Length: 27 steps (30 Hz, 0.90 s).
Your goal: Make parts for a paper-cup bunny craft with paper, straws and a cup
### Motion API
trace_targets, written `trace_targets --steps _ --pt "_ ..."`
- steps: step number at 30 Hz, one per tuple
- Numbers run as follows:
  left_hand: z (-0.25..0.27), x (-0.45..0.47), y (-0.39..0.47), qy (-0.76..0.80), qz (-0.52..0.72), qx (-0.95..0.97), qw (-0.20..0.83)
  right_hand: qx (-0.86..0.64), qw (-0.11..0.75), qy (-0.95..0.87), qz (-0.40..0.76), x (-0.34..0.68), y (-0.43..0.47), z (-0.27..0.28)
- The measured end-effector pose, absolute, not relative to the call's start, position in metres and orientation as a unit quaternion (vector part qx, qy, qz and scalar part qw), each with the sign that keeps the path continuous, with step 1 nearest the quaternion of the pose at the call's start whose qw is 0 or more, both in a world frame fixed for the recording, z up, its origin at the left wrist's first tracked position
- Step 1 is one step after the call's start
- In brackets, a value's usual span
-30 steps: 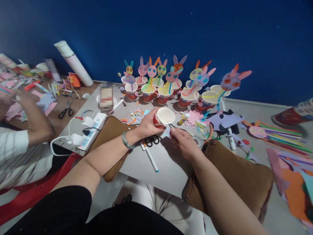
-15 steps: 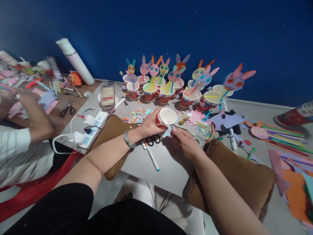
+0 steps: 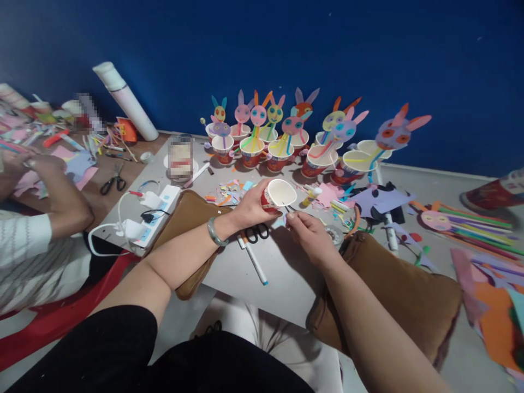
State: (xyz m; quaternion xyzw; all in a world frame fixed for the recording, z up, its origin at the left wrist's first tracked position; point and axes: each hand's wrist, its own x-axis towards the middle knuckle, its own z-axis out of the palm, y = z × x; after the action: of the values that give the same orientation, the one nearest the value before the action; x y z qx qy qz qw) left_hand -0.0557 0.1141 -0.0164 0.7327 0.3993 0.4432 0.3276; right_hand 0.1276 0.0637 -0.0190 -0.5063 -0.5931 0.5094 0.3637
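Note:
A red-and-white paper cup (image 3: 282, 194) is tilted with its white inside facing me. My left hand (image 3: 251, 204) is wrapped round its side. At the cup's near rim, my right hand (image 3: 305, 229) pinches a thin dark pointed tool (image 3: 286, 207); its tip touches or nearly touches the rim, and the fingers hide most of it. Below the cup, black-handled scissors (image 3: 257, 233) lie on the grey table (image 3: 286, 284) beside a white marker (image 3: 256, 265) with a blue end.
Behind stand several paper cups (image 3: 280, 155) with rabbit faces on straws. Paper scraps (image 3: 231, 192) and a tape roll (image 3: 333, 236) lie around. Brown cushions (image 3: 393, 295) flank my arms. A power strip (image 3: 159, 215) is at left, near another person's arm (image 3: 61, 191).
My right hand has shifted very slightly left at the cup's rim. The cup and my left hand stay almost in the same place.

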Motion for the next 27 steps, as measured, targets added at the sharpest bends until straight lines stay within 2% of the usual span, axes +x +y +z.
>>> trace_targets --steps 2,4,6,9,11,15,17,21,23,24,27 --pt "-0.017 -0.0557 0.1147 0.397 0.447 0.734 0.323 -0.535 0.392 -0.645 0.38 0.1275 0.0631 -0.0203" --pt "-0.0177 -0.0558 0.1154 0.39 0.453 0.734 0.322 -0.544 0.4 -0.663 0.323 0.1273 0.0626 -0.0211" --pt "-0.0184 -0.0561 0.1158 0.388 0.454 0.735 0.322 -0.531 0.388 -0.641 0.396 0.1271 0.0627 -0.0209" --pt "-0.0197 -0.0563 0.116 0.388 0.451 0.737 0.321 -0.484 0.338 -0.559 0.583 0.1272 0.0637 -0.0196" --pt "-0.021 -0.0562 0.1162 0.386 0.452 0.738 0.32 -0.479 0.335 -0.551 0.596 0.1275 0.0641 -0.0193" --pt "-0.0232 -0.0555 0.1171 0.383 0.458 0.737 0.318 -0.532 0.391 -0.649 0.379 0.1276 0.0633 -0.0207" --pt "-0.0235 -0.0553 0.1171 0.384 0.46 0.735 0.316 -0.537 0.4 -0.656 0.347 0.1271 0.0629 -0.0213" --pt "-0.0228 -0.0557 0.1162 0.384 0.463 0.735 0.314 -0.492 0.351 -0.574 0.553 0.1266 0.0637 -0.0206" --pt "-0.0226 -0.0559 0.116 0.386 0.459 0.737 0.313 -0.482 0.336 -0.55 0.593 0.1267 0.064 -0.0202" --pt "-0.0228 -0.0558 0.1161 0.389 0.456 0.737 0.311 -0.49 0.343 -0.565 0.569 0.1268 0.064 -0.0201" --pt "-0.0237 -0.0553 0.1166 0.397 0.451 0.739 0.306 -0.527 0.388 -0.642 0.4 0.1266 0.0633 -0.0206"
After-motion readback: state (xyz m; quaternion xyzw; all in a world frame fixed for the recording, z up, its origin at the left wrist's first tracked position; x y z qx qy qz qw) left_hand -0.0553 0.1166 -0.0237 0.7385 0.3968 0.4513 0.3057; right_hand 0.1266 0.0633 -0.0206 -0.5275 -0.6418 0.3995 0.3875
